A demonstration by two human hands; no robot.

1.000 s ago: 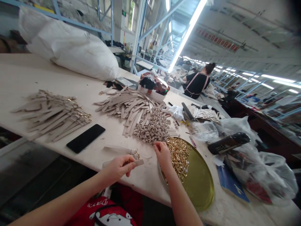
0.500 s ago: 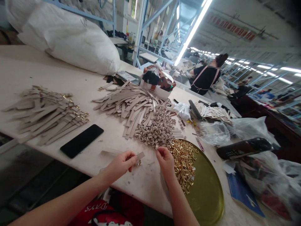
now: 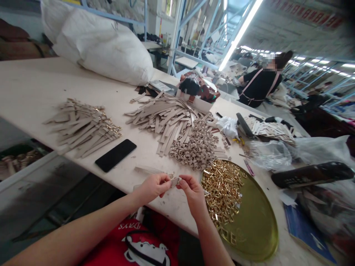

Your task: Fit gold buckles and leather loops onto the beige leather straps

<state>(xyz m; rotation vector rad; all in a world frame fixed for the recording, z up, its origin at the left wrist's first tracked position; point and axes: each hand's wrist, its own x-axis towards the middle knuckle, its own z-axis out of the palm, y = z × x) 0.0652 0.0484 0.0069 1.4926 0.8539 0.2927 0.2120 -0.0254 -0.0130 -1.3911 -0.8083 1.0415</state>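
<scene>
My left hand is closed on a beige strap, whose tip sticks out toward the right hand. The strap's long tail trails to the left, with a gold buckle partly visible by my fingers. At the strap's tip, my right hand pinches a small beige loop. Whether the tip is inside the loop or only touching it, I cannot tell. Just beyond my hands lies a heap of similar loops. Gold buckles cover the left part of a round gold tray, close by my right forearm.
Loose beige straps are heaped behind the loops. Straps with gold buckles lie at left, beside a black phone. A big white sack rests at the back. Plastic bags and a dark cylinder are at right; a person works beyond.
My right hand has brought the loop from the heap's edge to the strap tip in my left hand. The view has shifted, so the table's things appear further right.
</scene>
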